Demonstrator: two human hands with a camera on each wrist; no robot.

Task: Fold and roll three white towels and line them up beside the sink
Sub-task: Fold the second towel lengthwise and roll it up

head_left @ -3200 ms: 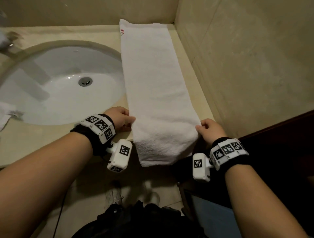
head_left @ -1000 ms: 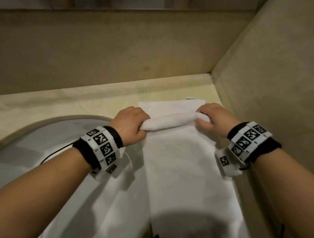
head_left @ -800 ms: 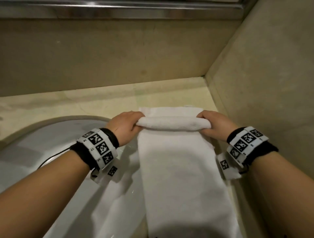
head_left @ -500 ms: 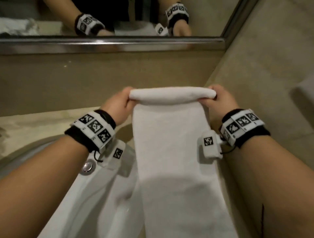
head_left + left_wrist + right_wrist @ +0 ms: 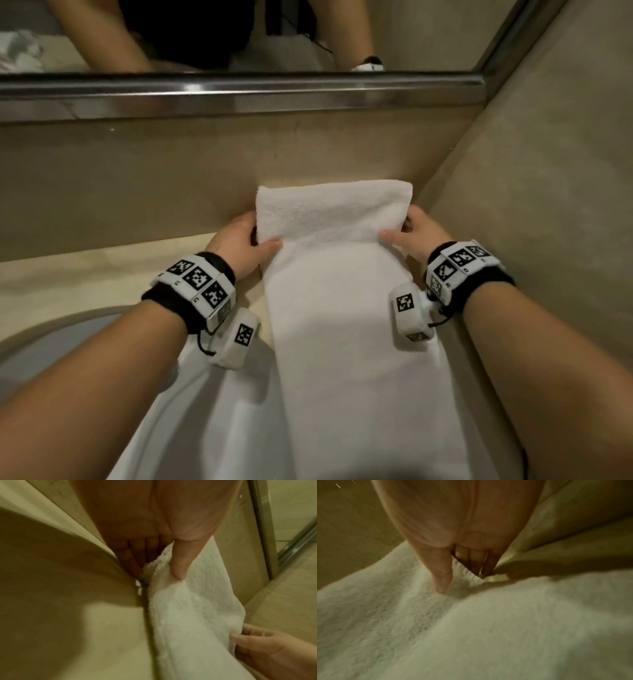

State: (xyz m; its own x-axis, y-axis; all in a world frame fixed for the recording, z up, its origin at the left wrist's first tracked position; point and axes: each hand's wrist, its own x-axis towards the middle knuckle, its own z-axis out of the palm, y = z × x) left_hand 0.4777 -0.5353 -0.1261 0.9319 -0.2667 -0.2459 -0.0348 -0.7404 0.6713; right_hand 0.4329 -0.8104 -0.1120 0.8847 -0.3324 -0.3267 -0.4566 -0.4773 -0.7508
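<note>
towel: white terry towel (image 5: 346,308), folded into a long narrow strip; its far end is doubled over into a thick flat flap with a rounded top edge, not a tight roll.
towel place: on the beige surface (image 5: 85,274), at 3 o'clock of the sink (image 5: 191,428), its far end up against the back wall (image 5: 137,178) in the corner by the side wall (image 5: 548,171).
left hand: left hand (image 5: 239,245) has its grip holding the flap's left end; the left wrist view shows the thumb (image 5: 181,561) pressed on top of the cloth and the fingers (image 5: 130,555) tucked under and behind the edge.
right hand: right hand (image 5: 419,236) has its grip holding the flap's right end, thumb (image 5: 443,574) on top, fingers (image 5: 474,561) curled down behind the edge.
axis: the towel's long axis runs 12 to 6 o'clock in the head view, near end out of frame at 6; the folded flap lies across it, 9 to 3.
mirror: mirror (image 5: 239,34) with a metal frame, at 12 o'clock above the back wall.
</note>
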